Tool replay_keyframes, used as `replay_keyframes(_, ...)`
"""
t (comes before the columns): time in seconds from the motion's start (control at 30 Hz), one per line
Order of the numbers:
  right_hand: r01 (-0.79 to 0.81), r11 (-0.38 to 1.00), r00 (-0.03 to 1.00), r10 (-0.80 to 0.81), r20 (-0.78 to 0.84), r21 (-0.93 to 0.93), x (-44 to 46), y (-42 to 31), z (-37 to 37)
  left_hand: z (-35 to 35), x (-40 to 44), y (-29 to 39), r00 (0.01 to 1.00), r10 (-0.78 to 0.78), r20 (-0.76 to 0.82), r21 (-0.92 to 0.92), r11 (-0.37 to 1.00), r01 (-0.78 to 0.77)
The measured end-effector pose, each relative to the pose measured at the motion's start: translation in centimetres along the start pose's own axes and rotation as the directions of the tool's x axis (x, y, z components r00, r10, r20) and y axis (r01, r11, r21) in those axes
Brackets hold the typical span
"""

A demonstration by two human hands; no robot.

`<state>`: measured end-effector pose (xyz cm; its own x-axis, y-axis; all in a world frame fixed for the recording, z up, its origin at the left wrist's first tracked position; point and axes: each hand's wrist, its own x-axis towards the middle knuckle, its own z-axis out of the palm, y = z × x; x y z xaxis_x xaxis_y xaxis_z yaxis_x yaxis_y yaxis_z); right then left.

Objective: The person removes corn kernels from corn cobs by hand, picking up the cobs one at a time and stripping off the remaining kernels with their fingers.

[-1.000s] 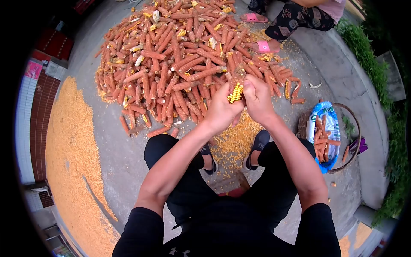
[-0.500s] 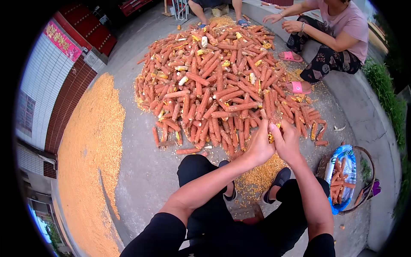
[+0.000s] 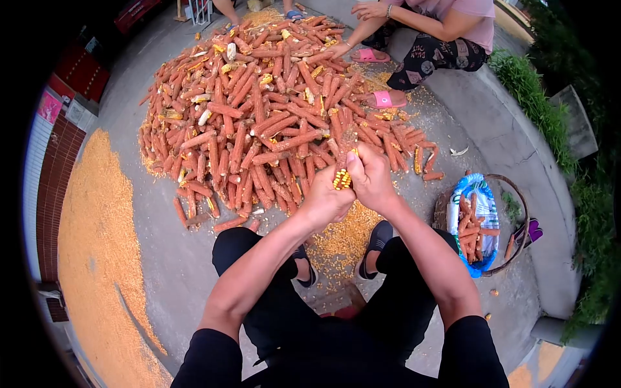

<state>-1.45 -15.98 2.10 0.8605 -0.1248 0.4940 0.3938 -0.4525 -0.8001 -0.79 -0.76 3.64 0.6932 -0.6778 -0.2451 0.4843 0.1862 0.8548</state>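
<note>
A corn cob (image 3: 342,180) with yellow kernels shows between my two hands, held above the near edge of the cob heap. My left hand (image 3: 325,199) is closed around its lower part. My right hand (image 3: 373,176) is closed against its upper side, thumb pressed along it. The fingers hide much of the cob, and I cannot make out whether a second cob is in the grip. Below my hands, loose kernels (image 3: 346,242) lie scattered on the ground between my shoes.
A large heap of reddish cobs (image 3: 259,110) lies ahead. Spread kernels (image 3: 97,258) cover the ground at left. A basket with a blue-edged liner (image 3: 493,223) holds several cobs at right. A co-worker in a pink shirt (image 3: 469,22) sits beyond the heap; another person's legs show at the top.
My view has swung right and down, so the heap sits further left and higher. My hands stay closed on the cob. The pink-shirted co-worker now reaches one hand down to the heap.
</note>
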Motion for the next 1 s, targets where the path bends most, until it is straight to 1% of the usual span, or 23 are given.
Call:
replay_keyframes(0.07,-0.028,0.997,0.999,0.03,-0.018,0.068,-0.1,1.0,0.2,-0.4,0.1,0.3,0.99,-0.109,0.088,-0.169,0.978,0.123)
replay_keyframes(0.1,-0.056,0.998,0.998,0.056,0.007,0.014,0.0,0.8,0.1,-0.6,0.1,0.4,0.987,-0.098,0.131,-0.206,0.971,0.124)
replay_keyframes(0.13,-0.14,0.986,0.99,0.137,0.035,0.088,-0.4,0.4,0.2,-0.9,0.3,0.0,0.985,-0.103,0.135,-0.2,0.971,0.129)
replay_keyframes(0.2,-0.262,0.939,0.965,0.249,0.082,0.225,0.3,-0.1,0.3,-0.3,0.3,0.2,0.996,-0.056,0.067,-0.217,0.974,0.069)
replay_keyframes(0.23,-0.23,0.932,0.973,0.219,0.07,0.28,0.1,0.9,0.5,-0.3,0.3,0.7,0.997,-0.049,0.066,-0.206,0.977,0.062)
replay_keyframes(0.33,-0.324,0.834,0.945,0.306,0.115,0.447,0.4,2.4,0.7,-0.5,0.4,1.3,0.997,-0.04,0.062,-0.164,0.985,0.05)
replay_keyframes(0.37,-0.353,0.816,0.934,0.332,0.13,0.457,0.5,2.6,0.1,-0.8,0.5,1.4,0.998,-0.038,0.056,-0.142,0.989,0.046)
replay_keyframes(0.43,-0.415,0.774,0.908,0.384,0.167,0.478,1.4,0.3,-1.0,-1.3,0.7,1.3,1.0,-0.02,0.021,-0.089,0.996,0.022)
replay_keyframes(0.53,-0.381,0.835,0.923,0.316,0.219,0.398,1.5,-0.6,-1.3,-1.2,0.9,0.9,0.997,-0.006,-0.073,0.085,0.996,0.012)
replay_keyframes(0.57,-0.365,0.86,0.931,0.341,0.132,0.356,1.3,-1.3,-0.7,-1.0,1.1,0.4,0.987,0.105,-0.123,0.211,0.974,-0.077)
replay_keyframes(0.6,-0.345,0.896,0.939,0.329,0.102,0.28,1.3,-0.7,-0.6,-0.7,1.4,-0.3,0.962,0.224,-0.155,0.34,0.927,-0.161)
replay_keyframes(0.67,-0.297,0.947,0.955,0.292,0.051,0.121,0.9,1.5,-0.1,-1.5,2.3,-1.7,0.88,0.46,-0.118,0.55,0.768,-0.328)
replay_keyframes(0.7,-0.292,0.946,0.956,0.288,0.049,0.14,1.1,1.3,-0.1,-1.7,2.7,-1.9,0.83,0.556,-0.053,0.623,0.668,-0.407)
replay_keyframes(0.77,-0.376,0.89,0.926,0.367,0.087,0.259,0.9,1.0,-0.4,-2.2,2.8,-2.6,0.854,0.519,-0.036,0.619,0.683,-0.388)
replay_keyframes(0.8,-0.417,0.853,0.908,0.403,0.11,0.315,0.9,0.6,-0.5,-1.5,2.1,-1.7,0.92,0.385,-0.079,0.544,0.79,-0.284)
replay_keyframes(0.87,-0.411,0.83,0.911,0.393,0.129,0.376,0.7,0.6,-0.5,-0.8,1.3,-0.9,0.975,0.201,-0.096,0.419,0.896,-0.143)
replay_keyframes(0.93,-0.423,0.8,0.905,0.395,0.158,0.426,0.9,0.7,-0.6,-0.6,1.2,-0.3,0.991,0.115,-0.063,0.322,0.943,-0.088)
replay_keyframes(1.0,-0.455,0.762,0.89,0.413,0.195,0.461,0.9,1.1,-1.0,-0.8,0.9,0.5,1.0,-0.007,-0.012,0.195,0.981,0.009)
